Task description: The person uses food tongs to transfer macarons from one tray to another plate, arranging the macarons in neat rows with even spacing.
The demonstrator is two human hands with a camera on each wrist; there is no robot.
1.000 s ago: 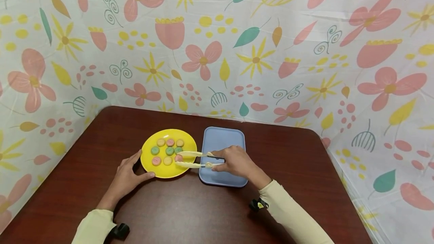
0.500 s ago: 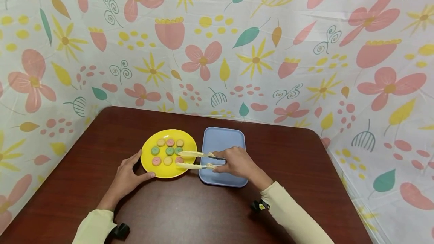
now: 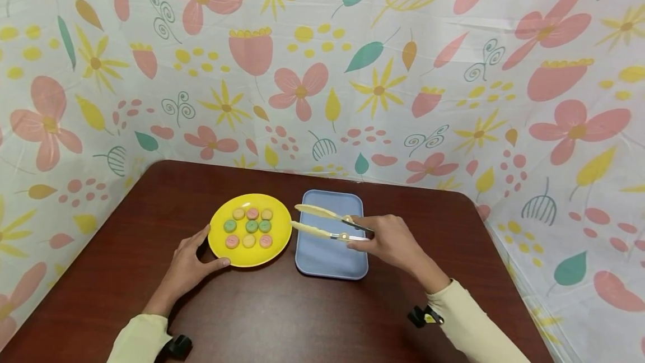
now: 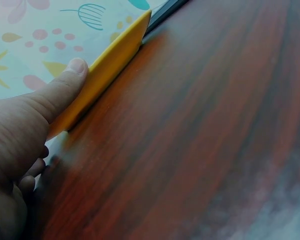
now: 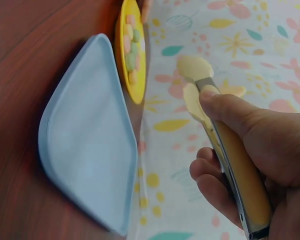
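My right hand (image 3: 390,240) grips a pair of tongs (image 3: 314,229) with cream tips and metal arms, above the blue tray (image 3: 327,259). The tips stand apart with nothing between them, pointing toward the yellow plate (image 3: 252,256). In the right wrist view, my thumb presses one arm of the tongs (image 5: 240,170) and my fingers curl round the other side. Several pink, green and cream macarons (image 3: 252,226) lie in rows on the plate. My left hand (image 3: 186,265) holds the plate's left rim, thumb at the front edge; in the left wrist view the thumb (image 4: 65,87) lies against the rim.
The blue tray stands just right of the plate on a dark brown wooden table (image 3: 282,312). A floral cloth (image 3: 322,71) hangs behind and at both sides of the table. Dark wrist devices (image 3: 178,346) sit at both sleeves.
My right hand has drawn the tongs right and up, away from the plate to above the tray. The pink macaron near the tips stays on the plate. My left hand has not moved.
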